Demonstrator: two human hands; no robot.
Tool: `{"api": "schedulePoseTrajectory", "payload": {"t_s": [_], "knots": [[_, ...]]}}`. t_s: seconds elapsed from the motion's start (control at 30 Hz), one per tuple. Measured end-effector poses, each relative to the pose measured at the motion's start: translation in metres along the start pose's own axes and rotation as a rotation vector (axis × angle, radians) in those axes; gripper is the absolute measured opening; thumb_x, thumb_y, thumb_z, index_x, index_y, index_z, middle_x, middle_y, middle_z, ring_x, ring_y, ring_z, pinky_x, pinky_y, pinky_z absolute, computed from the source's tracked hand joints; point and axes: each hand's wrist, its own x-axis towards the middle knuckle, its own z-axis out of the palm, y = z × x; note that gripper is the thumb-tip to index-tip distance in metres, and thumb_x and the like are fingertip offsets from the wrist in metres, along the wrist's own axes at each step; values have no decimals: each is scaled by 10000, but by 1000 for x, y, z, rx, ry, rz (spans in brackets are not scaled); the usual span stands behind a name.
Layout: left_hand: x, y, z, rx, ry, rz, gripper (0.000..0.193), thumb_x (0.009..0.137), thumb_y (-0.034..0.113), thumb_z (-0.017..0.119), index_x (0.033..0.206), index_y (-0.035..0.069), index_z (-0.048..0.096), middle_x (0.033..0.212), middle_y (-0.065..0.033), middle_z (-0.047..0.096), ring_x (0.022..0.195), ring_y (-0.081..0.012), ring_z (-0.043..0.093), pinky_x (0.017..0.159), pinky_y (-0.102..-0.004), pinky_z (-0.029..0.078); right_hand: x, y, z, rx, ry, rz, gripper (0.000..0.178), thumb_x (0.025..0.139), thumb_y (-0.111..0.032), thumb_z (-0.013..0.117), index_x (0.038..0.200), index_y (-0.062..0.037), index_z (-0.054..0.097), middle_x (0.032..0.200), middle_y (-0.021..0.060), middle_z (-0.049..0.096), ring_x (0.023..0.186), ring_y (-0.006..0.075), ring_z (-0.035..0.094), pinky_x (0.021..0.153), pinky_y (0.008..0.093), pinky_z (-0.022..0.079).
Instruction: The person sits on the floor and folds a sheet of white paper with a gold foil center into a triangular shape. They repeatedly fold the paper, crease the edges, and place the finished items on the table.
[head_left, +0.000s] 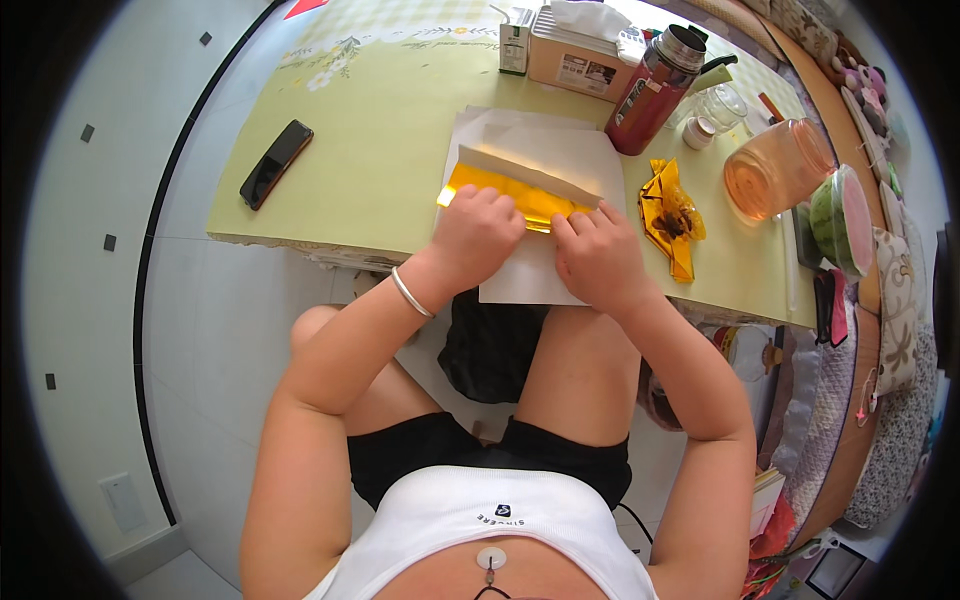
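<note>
A sheet of shiny gold foil paper [520, 196] with a pale backing is partly folded over, its long fold running from left to right. My left hand [478, 232] is closed on its left part, fingers curled over the near edge. On the right end, my right hand [602, 255] grips the same edge with bent fingers. Beneath the foil lie white paper sheets [530, 275] on the table. Just right of my right hand rests a crumpled piece of gold foil [672, 220] with dark bits on it.
A phone [276, 165] lies at the left of the green-covered table [370, 190]. Behind the paper stand a drink carton [514, 45], a tissue box [575, 60] and a red thermos [650, 95]. To the right are a jar of pinkish liquid [770, 172] and a cut watermelon [840, 222].
</note>
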Motion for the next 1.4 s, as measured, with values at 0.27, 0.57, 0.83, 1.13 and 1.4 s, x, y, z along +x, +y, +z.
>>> {"api": "schedulePoseTrajectory", "payload": {"t_s": [0.27,0.57,0.83,1.13,1.4], "knots": [[-4,25,-3,-473,162,-261,81,781,63,740,856,38,721,854,-103,633,840,-285,624,719,-389,495,1,-13,10,385,154,218,78,820,-108,693,882,-60,692,856,89,703,826,270,670,769,396,519],[-2,37,2,-664,242,-648,104,794,52,763,768,-19,691,842,-122,574,767,-268,581,686,-376,487,-2,-8,16,765,68,639,305,864,-95,730,1133,-40,597,920,118,723,865,311,676,758,402,533],[3,39,11,-564,285,-644,190,741,22,746,645,-12,585,801,-122,561,734,-277,560,646,-375,472,-13,-11,29,333,251,164,440,846,-112,713,1242,0,558,1292,170,619,1173,356,593,970,446,492],[3,39,17,-522,292,-659,182,748,18,726,634,-4,586,775,-131,563,723,-295,559,632,-402,458,-31,-38,16,338,-99,41,882,862,-426,704,1514,59,361,1555,219,411,1489,361,336,1249,480,213],[5,36,16,-501,252,-646,186,759,29,727,628,1,599,753,-129,568,727,-299,569,643,-410,467,-30,-39,18,343,-134,99,951,844,-473,721,1528,62,332,1578,230,373,1500,353,315,1247,465,209]]}}
